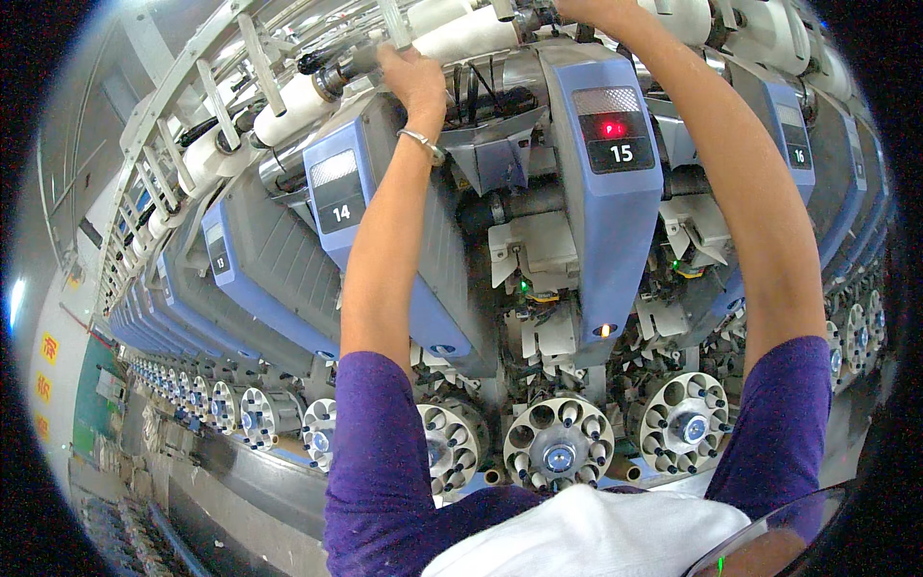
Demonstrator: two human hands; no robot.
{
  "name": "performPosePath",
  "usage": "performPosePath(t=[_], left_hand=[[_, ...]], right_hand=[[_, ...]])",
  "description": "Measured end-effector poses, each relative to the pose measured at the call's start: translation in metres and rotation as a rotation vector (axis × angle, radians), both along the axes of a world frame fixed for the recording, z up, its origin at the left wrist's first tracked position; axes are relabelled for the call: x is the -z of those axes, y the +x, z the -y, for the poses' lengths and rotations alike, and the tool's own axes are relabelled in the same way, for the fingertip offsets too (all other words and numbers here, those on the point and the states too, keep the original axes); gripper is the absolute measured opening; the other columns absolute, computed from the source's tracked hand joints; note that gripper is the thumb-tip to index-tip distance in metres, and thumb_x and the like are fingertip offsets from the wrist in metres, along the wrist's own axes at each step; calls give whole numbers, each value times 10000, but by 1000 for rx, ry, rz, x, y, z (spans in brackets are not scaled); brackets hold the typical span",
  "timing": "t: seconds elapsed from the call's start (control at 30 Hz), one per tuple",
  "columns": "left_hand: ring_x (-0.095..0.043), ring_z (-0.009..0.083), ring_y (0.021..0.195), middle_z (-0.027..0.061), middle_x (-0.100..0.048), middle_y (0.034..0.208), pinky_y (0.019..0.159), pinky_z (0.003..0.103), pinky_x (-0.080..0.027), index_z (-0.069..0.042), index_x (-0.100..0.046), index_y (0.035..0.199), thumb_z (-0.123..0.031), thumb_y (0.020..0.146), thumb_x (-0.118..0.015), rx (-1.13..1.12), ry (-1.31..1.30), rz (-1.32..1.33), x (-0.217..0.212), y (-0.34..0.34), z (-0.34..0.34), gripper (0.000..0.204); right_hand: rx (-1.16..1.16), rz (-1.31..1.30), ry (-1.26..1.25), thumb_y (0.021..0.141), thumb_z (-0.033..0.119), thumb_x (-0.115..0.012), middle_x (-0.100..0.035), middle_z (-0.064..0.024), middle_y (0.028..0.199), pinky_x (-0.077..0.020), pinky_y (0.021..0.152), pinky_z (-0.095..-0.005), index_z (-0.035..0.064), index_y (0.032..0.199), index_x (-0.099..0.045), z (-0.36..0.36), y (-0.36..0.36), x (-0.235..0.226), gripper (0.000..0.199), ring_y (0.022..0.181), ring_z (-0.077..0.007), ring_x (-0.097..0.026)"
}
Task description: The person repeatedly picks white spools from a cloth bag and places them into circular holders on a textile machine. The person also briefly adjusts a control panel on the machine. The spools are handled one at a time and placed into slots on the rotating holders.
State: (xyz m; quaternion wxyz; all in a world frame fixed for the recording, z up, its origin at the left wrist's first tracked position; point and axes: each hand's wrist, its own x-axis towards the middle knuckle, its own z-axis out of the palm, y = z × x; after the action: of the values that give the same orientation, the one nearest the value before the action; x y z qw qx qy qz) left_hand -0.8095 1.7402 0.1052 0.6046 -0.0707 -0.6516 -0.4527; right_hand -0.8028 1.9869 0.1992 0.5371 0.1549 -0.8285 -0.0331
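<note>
Both my arms reach up to the top of a yarn winding machine. My left hand (pixel 413 85), with a bracelet at the wrist, is at the row of white yarn packages, by a grey, blurred cylindrical part (pixel 354 63) of a package holder. Its fingers are smeared and partly turned away. A white yarn package (pixel 469 37) lies between my two hands. My right hand (pixel 598 10) is at the upper edge, beside the dark holder end (pixel 529 21) of that package; its fingers are mostly cut off. Below it stands a blue winding head (pixel 608 221) with a red lit display.
More blue winding heads (pixel 274 279) run along both sides. Round magazines (pixel 558 452) holding white bobbins line the front at waist height. A metal rail frame (pixel 216 106) runs above the packages at left. Dark cables (pixel 476 91) hang between two heads.
</note>
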Motion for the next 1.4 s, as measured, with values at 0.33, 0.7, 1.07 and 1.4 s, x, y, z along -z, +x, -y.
performPosePath(t=[0.33,0.7,1.07,1.4], left_hand=[[-521,115,587,65,-556,750,517,234,-426,-59,-440,922,20,897,-527,743,-129,233,70,102,-62,120],[-533,115,666,24,-543,802,558,261,-454,-73,-460,991,71,885,-460,1430,67,1231,313,339,-52,179],[-561,183,750,59,-568,805,621,317,-465,-76,-520,984,-83,867,-576,874,725,1736,477,571,34,129],[-603,297,773,109,-626,847,612,399,-485,-97,-568,933,-174,863,-576,169,158,2047,506,646,65,104]], right_hand=[[91,139,26,655,278,-658,-690,-124,767,-542,652,-389,104,741,-727,2,8,-14,206,741,-269,-680],[10,272,-124,670,303,-661,-690,-157,806,-541,709,-406,77,753,-721,5,28,-12,248,795,-301,-680],[-510,27,-235,877,112,-556,-599,-156,1105,-483,777,-392,46,1093,-615,31,162,122,233,846,-297,-613],[-1675,1875,-980,941,402,-520,-663,-118,1034,-435,908,-373,22,1248,-510,71,210,232,489,1017,-227,-603]])
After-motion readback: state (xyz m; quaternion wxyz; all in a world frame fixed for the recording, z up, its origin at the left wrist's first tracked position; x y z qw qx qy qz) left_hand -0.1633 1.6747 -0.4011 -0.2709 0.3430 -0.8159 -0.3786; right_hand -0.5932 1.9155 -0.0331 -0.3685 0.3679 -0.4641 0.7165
